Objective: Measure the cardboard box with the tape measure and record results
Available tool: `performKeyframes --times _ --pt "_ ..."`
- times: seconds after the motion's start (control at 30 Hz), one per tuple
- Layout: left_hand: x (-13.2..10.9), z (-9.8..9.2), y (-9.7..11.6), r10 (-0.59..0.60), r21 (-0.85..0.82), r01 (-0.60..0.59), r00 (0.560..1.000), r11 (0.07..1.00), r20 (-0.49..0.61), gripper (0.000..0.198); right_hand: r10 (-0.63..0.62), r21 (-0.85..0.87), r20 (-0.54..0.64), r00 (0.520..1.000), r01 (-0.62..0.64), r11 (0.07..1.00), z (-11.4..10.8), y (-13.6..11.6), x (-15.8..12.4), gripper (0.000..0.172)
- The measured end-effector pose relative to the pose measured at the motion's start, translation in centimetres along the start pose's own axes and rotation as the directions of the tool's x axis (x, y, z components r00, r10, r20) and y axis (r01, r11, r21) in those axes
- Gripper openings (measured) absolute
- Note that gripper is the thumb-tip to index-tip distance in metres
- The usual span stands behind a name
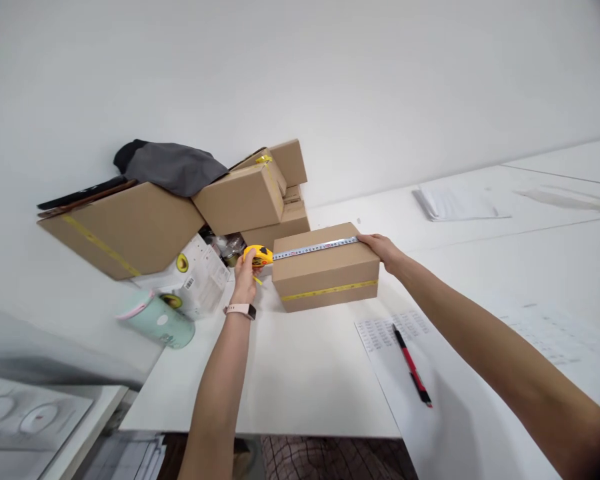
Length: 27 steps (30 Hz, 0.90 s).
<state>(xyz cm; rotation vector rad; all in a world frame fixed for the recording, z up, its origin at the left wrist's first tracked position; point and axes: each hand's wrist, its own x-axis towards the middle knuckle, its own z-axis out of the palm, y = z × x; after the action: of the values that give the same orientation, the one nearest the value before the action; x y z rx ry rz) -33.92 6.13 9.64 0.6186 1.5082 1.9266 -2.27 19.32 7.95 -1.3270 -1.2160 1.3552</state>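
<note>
A closed cardboard box (325, 277) with a yellow strip along its front side sits on the white table. My left hand (246, 272), with a pink-banded watch at the wrist, is closed round a yellow tape measure (261, 255) just left of the box. Across the box top runs the pulled-out silver blade (315, 248), reaching from the case to the right edge. There my right hand (379, 248) pinches the blade's end against the box; its fingertips are partly hidden.
Cardboard boxes (240, 200) are stacked at the back left, with a dark grey cloth (175, 167) on top. A mint tumbler (163, 320) stands near an avocado-printed carton (200, 280). A red-black pen (411, 365) lies on printed paper (380, 353). A paper stack (455, 202) lies further back.
</note>
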Motion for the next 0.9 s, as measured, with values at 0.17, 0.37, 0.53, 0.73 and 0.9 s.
performKeyframes --times 0.17,0.37,0.53,0.73,0.9 --pt "0.1 -0.6 -0.3 0.000 -0.005 0.000 0.999 1.000 0.044 0.036 0.018 -0.049 0.013 1.000 -0.018 0.999 -0.3 0.7 0.4 0.032" --pt "-0.1 -0.8 -0.5 0.068 -0.039 -0.065 0.994 0.997 0.084 0.030 -0.049 -0.083 0.012 0.999 0.049 0.995 -0.4 0.8 0.6 0.030" --pt "-3.7 0.2 1.5 0.263 -0.038 -0.261 0.963 0.965 0.066 0.046 -0.145 -0.068 -0.005 0.989 0.145 0.987 -0.3 0.1 0.2 0.024" --pt "-13.8 0.5 1.1 0.311 0.016 -0.325 0.918 0.946 0.248 0.052 -0.342 0.054 0.186 0.921 0.338 0.940 -0.5 -2.5 -0.2 0.037" --pt "-20.9 -0.3 -3.7 -0.167 0.066 0.161 0.770 0.985 0.616 0.080 -0.438 0.128 0.530 0.726 0.441 0.888 1.2 -5.2 -1.6 0.040"
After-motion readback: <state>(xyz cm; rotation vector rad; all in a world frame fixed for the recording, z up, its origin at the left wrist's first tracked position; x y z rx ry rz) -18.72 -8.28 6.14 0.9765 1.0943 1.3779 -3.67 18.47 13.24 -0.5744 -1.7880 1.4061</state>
